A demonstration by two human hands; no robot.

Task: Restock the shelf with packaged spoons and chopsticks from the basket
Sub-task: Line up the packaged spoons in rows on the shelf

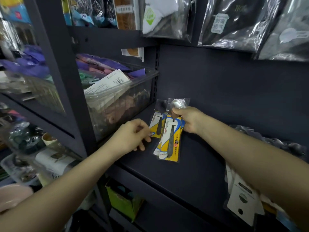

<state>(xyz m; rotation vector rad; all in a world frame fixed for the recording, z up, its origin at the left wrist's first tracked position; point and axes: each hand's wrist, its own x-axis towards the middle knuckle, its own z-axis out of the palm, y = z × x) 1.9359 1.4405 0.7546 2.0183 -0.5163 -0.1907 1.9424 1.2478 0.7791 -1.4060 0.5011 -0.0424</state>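
Packaged spoons (168, 133) on dark shelf (192, 158)

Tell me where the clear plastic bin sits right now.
In the head view, the clear plastic bin sits left of centre on the dark shelf, just left of the packaged spoons and above the left hand.

Dim shop corner: dark navy metal shelving (192, 164), slotted upright (156, 67), matching back panel (234, 91).

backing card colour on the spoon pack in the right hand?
Yellow and white with blue trim, on the spoon pack; head view.
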